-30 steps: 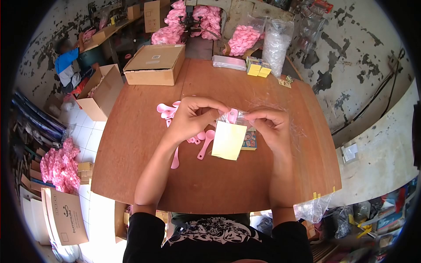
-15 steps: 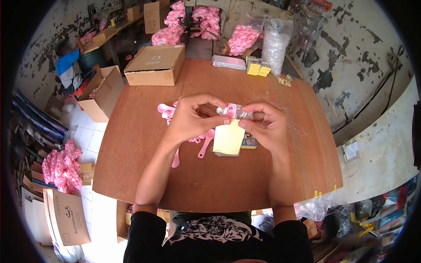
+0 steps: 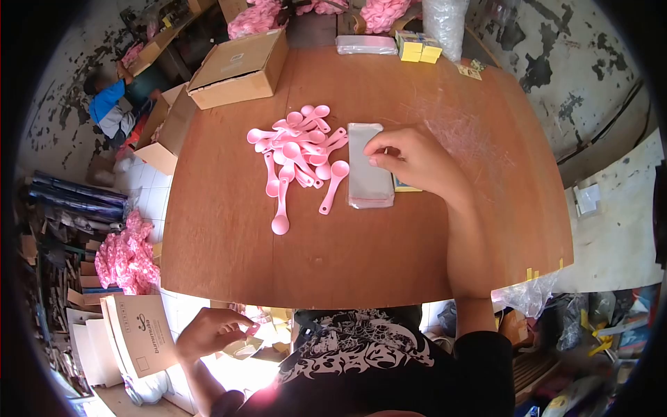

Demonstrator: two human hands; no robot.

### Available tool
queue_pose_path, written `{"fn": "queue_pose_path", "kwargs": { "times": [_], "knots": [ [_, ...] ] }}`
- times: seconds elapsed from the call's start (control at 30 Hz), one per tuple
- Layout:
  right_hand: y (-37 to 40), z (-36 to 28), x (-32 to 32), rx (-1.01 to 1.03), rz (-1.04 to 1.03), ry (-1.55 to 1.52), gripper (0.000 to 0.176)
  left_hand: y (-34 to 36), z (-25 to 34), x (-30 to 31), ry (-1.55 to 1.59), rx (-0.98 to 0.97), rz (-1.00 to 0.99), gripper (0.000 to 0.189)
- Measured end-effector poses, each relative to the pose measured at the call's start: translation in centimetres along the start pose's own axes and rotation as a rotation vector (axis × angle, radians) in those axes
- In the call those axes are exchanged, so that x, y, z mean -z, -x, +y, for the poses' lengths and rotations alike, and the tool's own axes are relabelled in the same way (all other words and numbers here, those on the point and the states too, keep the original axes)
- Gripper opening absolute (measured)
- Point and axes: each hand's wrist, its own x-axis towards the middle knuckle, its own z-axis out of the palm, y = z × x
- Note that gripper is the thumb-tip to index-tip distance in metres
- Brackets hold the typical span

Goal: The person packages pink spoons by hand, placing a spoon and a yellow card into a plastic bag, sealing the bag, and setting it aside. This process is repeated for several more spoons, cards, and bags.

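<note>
Your right hand (image 3: 410, 158), thumb and forefinger drawn narrow, lies over a flat stack of clear plastic sleeves (image 3: 369, 186) on the brown wooden table (image 3: 333, 260); whether it grips one cannot be told. Left of the stack lies a pile of pink plastic measuring spoons (image 3: 295, 149). Your left hand (image 3: 212, 333), fingers half curled, hangs off the table's near edge, its contents unclear. Beside it, a brown cardboard carton (image 3: 128, 340) bears dark sideways lettering, apparently beginning "bum".
</note>
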Motion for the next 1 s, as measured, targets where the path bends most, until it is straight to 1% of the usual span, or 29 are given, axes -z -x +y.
{"fn": "queue_pose_path", "kwargs": {
  "times": [0.03, 0.07, 0.1, 0.17, 0.2, 0.23, 0.27, 0.3, 0.33, 0.37, 0.4, 0.47, 0.53, 0.6, 0.63, 0.67, 0.7, 0.73, 0.77, 0.8, 0.83, 0.87, 0.9, 0.93, 0.97, 1.0],
  "knots": [
    [-0.2, 1.1, -0.7, 0.013, -0.082, 0.17, 0.012, 0.8, -3.1, -1.6, -0.044, 0.231, 0.018, 0.027],
    [-0.4, 2.4, -1.8, -0.11, -0.153, 0.189, 0.016, 1.6, -5.4, -3.4, -0.174, 0.413, 0.052, 0.029],
    [-0.4, 2.9, -2.6, -0.114, -0.156, 0.182, 0.016, 2.3, -7.5, -5.1, -0.305, 0.593, 0.087, 0.033],
    [-0.5, 3.5, -3.8, -0.24, -0.347, 0.373, 0.021, 3.6, -11.7, -8.1, -0.325, 0.559, -0.11, 0.041],
    [-0.6, 4.0, -4.3, -0.258, -0.396, 0.378, 0.025, 2.7, -11.2, -8.6, -0.322, 0.515, -0.236, 0.045],
    [-0.5, 4.3, -4.7, -0.261, -0.399, 0.377, 0.025, 1.4, -10.2, -9.1, -0.088, 0.532, -0.215, 0.04],
    [-0.4, 4.5, -5.1, -0.246, -0.414, 0.408, 0.023, -0.2, -7.7, -8.7, 0.135, 0.5, -0.212, 0.035],
    [-0.5, 4.7, -5.4, -0.227, -0.431, 0.441, 0.02, -2.1, -4.3, -7.6, 0.172, 0.328, -0.24, 0.029],
    [-0.7, 4.8, -5.5, -0.221, -0.44, 0.443, 0.02, -3.5, -3.2, -6.9, 0.199, 0.047, -0.275, 0.026],
    [-0.9, 5.0, -5.5, -0.248, -0.468, 0.409, 0.017, -5.0, -1.5, -5.8, 0.259, -0.143, -0.313, 0.022],
    [-1.0, 5.1, -5.5, -0.276, -0.492, 0.375, 0.014, -6.7, 1.0, -4.6, 0.205, -0.345, -0.31, 0.022],
    [-1.1, 5.2, -5.6, -0.285, -0.506, 0.368, 0.011, -9.4, 4.4, -1.9, 0.065, -0.391, -0.349, 0.022],
    [-1.0, 5.5, -5.5, -0.296, -0.517, 0.369, 0.009, -12.7, 6.6, 0.3, -0.079, -0.409, -0.282, 0.025],
    [-0.6, 6.0, -5.2, -0.219, -0.457, 0.321, 0.006, -17.3, 8.3, 1.4, -0.134, -0.435, 0.001, 0.033],
    [-0.7, 5.5, -4.5, -0.22, -0.453, 0.328, 0.006, -20.7, 7.6, 1.8, -0.094, -0.473, 0.084, 0.042],
    [-0.7, 4.5, -3.6, -0.176, -0.445, 0.269, 0.007, -22.8, 7.7, 2.0, -0.254, -0.572, 0.233, 0.047],
    [-0.7, 4.0, -3.1, -0.132, -0.438, 0.209, 0.008, -25.5, 7.1, 1.7, -0.325, -0.74, 0.323, 0.043],
    [-0.6, 4.2, -2.7, -0.135, -0.437, 0.213, 0.008, -27.8, 6.6, 1.5, -0.393, -0.907, 0.413, 0.039],
    [-0.6, 4.5, -2.3, -0.098, -0.429, 0.111, 0.009, -29.1, 6.5, 1.6, -0.389, -0.91, 0.412, 0.039],
    [-0.6, 4.4, -2.0, -0.063, -0.421, 0.01, 0.011, -29.9, 6.7, 1.7, -0.317, -0.903, 0.285, 0.033],
    [-0.4, 4.3, -1.9, -0.071, -0.422, 0.014, 0.011, -30.7, 6.8, 1.9, -0.243, -0.895, 0.159, 0.028],
    [-0.1, 4.1, -1.7, -0.091, -0.307, -0.049, 0.01, -31.3, 6.7, 2.5, -0.18, -0.757, 0.04, 0.017],
    [0.1, 3.7, -1.4, -0.111, -0.192, -0.111, 0.01, -31.6, 6.8, 2.8, -0.171, -0.763, 0.039, 0.017],
    [0.5, 3.2, -1.1, -0.25, -0.165, -0.044, 0.012, -31.9, 6.7, 3.0, -0.048, -0.732, 0.083, 0.014],
    [1.3, 3.4, -0.9, -0.256, -0.169, -0.036, 0.012, -32.0, 6.6, 3.2, 0.073, -0.698, 0.127, 0.011],
    [2.3, 3.9, -0.7, -0.241, -0.151, 0.147, 0.015, -31.0, 7.6, 3.9, 0.051, -0.701, 0.167, 0.011]
  ]
}}
